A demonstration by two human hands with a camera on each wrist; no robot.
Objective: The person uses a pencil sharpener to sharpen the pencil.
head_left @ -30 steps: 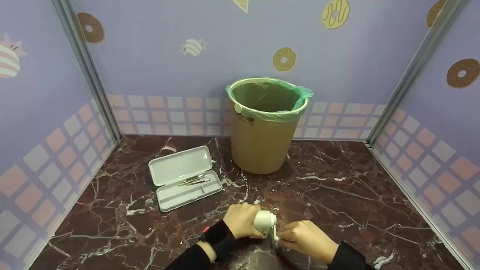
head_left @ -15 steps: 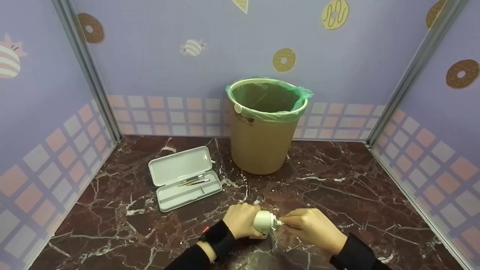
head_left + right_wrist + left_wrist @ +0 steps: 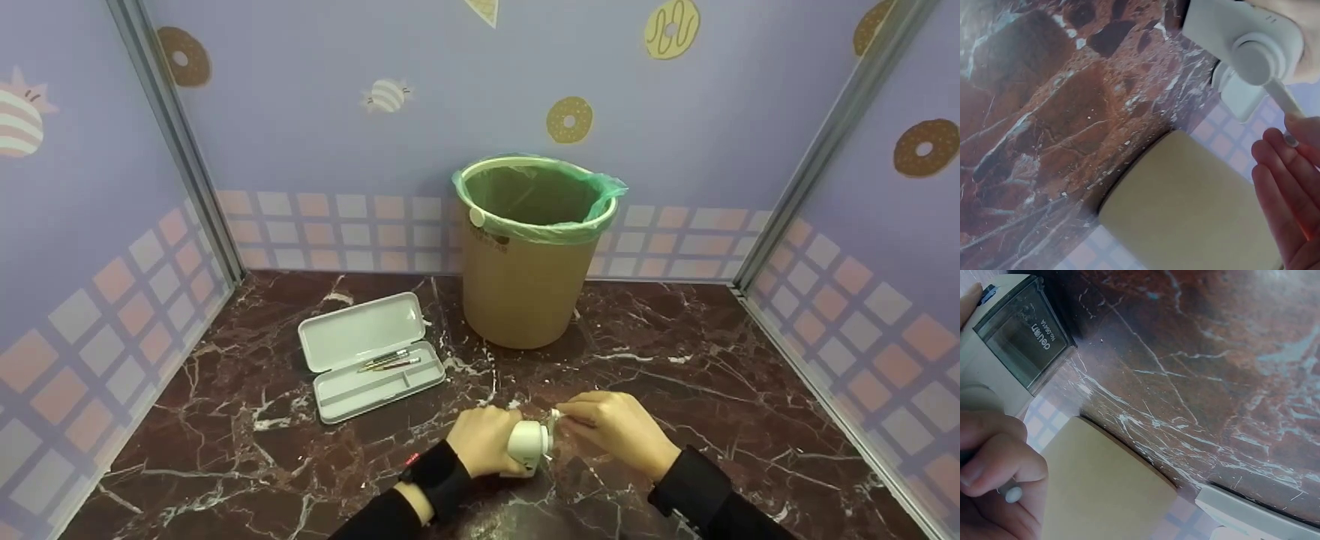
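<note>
A white crank pencil sharpener (image 3: 527, 448) stands on the table near the front. My left hand (image 3: 480, 441) grips its body from the left side. On its right side, my right hand (image 3: 619, 431) pinches the knob of the crank arm (image 3: 1283, 97), which points up and away in the head view. The left wrist view shows the sharpener's clear shavings drawer (image 3: 1027, 332). Whether a pencil sits in the sharpener is hidden.
A grey-white pencil case (image 3: 360, 330) lies open at the left, with several pencils (image 3: 386, 361) in its tray. A tan bin (image 3: 525, 285) with a green liner stands at the back. Patterned walls enclose the marble-look table (image 3: 675, 405); a small red item (image 3: 412, 458) lies beside the left wrist.
My right hand has carried the crank knob around from the near, low side to the far, upper side. The left hand and the sharpener's body have stayed in place.
</note>
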